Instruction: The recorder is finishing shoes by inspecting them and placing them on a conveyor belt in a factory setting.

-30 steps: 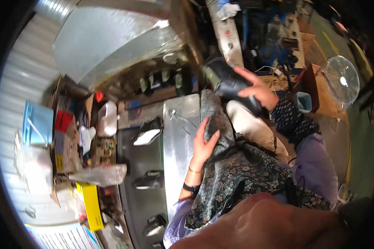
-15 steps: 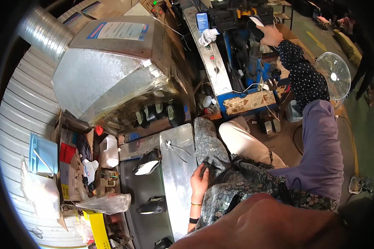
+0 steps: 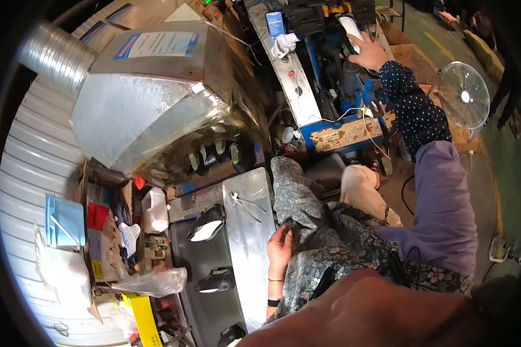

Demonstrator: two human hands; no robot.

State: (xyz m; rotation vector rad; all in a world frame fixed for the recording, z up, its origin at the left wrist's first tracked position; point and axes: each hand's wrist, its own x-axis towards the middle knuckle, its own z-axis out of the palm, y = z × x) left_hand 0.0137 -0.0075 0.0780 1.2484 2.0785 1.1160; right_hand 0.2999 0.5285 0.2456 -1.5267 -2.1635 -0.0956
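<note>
Right hand [image 3: 369,53] at one o'clock, grip closed around a white shoe [image 3: 351,28]; left hand [image 3: 280,251] lies spread on patterned cloth [image 3: 307,208].

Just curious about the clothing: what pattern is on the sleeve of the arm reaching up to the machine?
Dark navy with small white dots, on the right sleeve, seen in the head view.

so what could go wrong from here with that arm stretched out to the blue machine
1. The right hand holds a white shoe-shaped piece against the blue machine at full stretch, so the grip may slip.
2. The left hand rests on the lap by the edge of the bare metal bench; metal pliers lie loose there and could get knocked off.
3. Loose cables hang under the outstretched sleeve and might snag.
</note>
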